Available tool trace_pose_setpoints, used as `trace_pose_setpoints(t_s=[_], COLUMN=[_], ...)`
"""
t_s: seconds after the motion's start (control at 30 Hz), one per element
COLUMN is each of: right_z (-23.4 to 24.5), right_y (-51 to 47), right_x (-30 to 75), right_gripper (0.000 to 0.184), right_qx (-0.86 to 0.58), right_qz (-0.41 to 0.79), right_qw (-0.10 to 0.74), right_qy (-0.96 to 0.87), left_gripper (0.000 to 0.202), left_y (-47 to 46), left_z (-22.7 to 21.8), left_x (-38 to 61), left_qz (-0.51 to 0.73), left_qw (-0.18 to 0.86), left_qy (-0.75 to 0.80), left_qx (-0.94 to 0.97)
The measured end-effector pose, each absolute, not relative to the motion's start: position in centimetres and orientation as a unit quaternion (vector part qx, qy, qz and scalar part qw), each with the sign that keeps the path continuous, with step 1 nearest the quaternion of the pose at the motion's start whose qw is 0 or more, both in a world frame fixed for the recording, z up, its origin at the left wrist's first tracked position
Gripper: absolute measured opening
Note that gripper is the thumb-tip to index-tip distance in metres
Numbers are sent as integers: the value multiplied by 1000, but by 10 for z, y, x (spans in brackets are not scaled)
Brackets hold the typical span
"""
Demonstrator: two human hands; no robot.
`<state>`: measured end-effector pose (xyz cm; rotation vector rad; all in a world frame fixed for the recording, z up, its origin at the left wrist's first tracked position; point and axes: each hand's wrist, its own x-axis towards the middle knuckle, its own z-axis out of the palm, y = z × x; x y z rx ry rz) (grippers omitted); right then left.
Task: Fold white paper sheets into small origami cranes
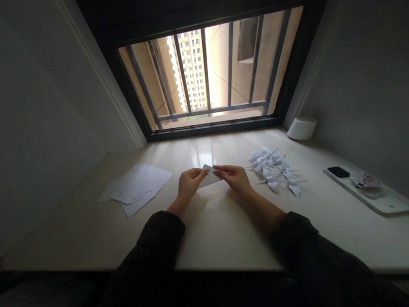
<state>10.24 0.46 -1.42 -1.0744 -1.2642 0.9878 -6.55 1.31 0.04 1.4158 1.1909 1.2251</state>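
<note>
A small folded piece of white paper [209, 178] is held up between my two hands over the middle of the sill. My left hand [190, 183] pinches its left side between thumb and fingers. On the opposite side, the thumb and fingertips of my right hand [234, 175] grip the same paper. Just right of that hand lies a cluster of several folded white paper cranes [268, 164]. To the left of my hands, loose sheets of white paper [144, 181] overlap in a flat stack.
The pale windowsill [221, 248] ends at a front edge near my body. Toward its right end a white phone [378, 199] lies face down, and a white cylindrical object [302, 128] stands by the right wall. A barred window [211, 129] closes off the back.
</note>
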Motion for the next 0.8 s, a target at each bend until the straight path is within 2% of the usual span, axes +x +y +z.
trace_pose_setpoints(t_s=[0.07,0.2,0.23,0.37,0.8], right_z=[-13,-9,-9,-12,-12], right_y=[4,3,3,4,3], right_x=[103,102,101,93,89], right_gripper=[37,65,66,43,42], right_qx=[-473,-507,-507,-498,-493], right_qz=[404,372,390,508,501], right_qw=[565,605,607,561,592], right_qy=[-542,-488,-471,-424,-395], left_gripper=[33,32,31,29,31], left_y=[14,12,12,10,4], left_z=[0,0,0,-3,7], left_x=[-66,-60,-56,-36,-18], left_qz=[495,562,585,628,631], left_qw=[438,414,409,411,464], left_qy=[478,467,462,445,446], left_qx=[578,543,527,489,433])
